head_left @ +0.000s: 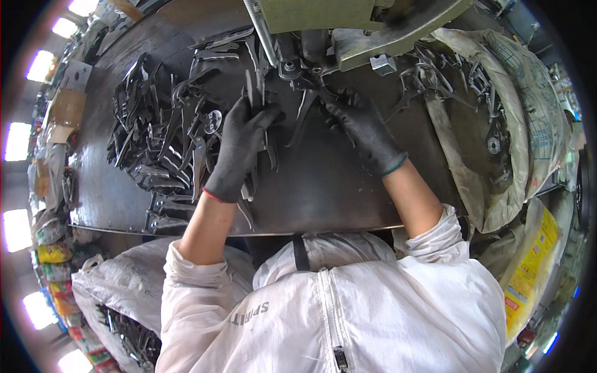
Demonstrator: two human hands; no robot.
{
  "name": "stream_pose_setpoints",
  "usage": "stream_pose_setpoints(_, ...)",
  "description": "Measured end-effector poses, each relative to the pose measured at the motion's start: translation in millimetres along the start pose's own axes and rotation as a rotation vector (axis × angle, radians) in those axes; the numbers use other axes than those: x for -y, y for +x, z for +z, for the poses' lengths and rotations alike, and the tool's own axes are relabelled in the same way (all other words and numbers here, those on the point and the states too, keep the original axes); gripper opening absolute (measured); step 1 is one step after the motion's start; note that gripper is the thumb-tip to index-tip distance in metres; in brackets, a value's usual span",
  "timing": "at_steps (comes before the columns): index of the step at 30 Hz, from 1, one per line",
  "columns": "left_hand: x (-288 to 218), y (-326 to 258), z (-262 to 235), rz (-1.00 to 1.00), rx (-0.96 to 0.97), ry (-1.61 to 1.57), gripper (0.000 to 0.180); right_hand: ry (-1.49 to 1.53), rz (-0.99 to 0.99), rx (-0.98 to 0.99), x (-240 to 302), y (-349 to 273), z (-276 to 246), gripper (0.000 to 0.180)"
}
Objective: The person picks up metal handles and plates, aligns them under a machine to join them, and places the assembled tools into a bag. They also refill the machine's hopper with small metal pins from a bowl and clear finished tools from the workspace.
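Observation:
My left hand (241, 146), in a dark knit glove with a red cuff, is closed around long metal handle pieces (250, 87); their ends stick up past the fingers. Its thumb points right, toward the press. My right hand (364, 127), gloved with a green cuff, pinches dark metal pliers (305, 110) at the foot of the press head (290, 69). The pliers' legs hang toward me. Fingers and tooling hide part of their upper end, so I cannot tell how it sits in the press.
A green press frame (323, 15) overhangs the far edge of the metal table (323, 193). Piled metal plier parts (165, 124) cover the left side. At right, an open white sack (519, 124) holds more parts. Another sack (124, 280) stands below left.

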State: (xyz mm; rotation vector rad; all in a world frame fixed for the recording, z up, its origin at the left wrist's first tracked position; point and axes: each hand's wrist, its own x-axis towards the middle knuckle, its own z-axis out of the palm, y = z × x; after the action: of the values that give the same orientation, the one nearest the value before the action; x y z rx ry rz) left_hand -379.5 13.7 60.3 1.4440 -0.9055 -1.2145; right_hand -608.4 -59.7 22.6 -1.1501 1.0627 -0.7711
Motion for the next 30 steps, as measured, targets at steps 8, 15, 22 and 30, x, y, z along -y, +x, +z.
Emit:
stream_pose_setpoints(8,-21.1,-33.5,-27.5,-0.007,-0.052,0.002,0.026,0.006,-0.043,-0.003,14.9,-11.9,14.5,0.028)
stream_pose_setpoints(15,-18.2,-40.1,-30.9,-0.029,-0.087,-0.094,0.051,-0.006,0.0,0.059,25.7,-31.3,8.1,0.026)
stream_pose_setpoints(22,-22.9,-40.4,-21.4,-0.167,0.106,-0.021,0.042,0.013,0.041,0.05,4.5,-23.9,0.9,0.021)
stream_pose_setpoints(30,-59.2,-40.9,23.4,-0.097,0.429,0.083,0.041,0.213,-0.01,0.016,-7.2,-30.8,20.6,0.023)
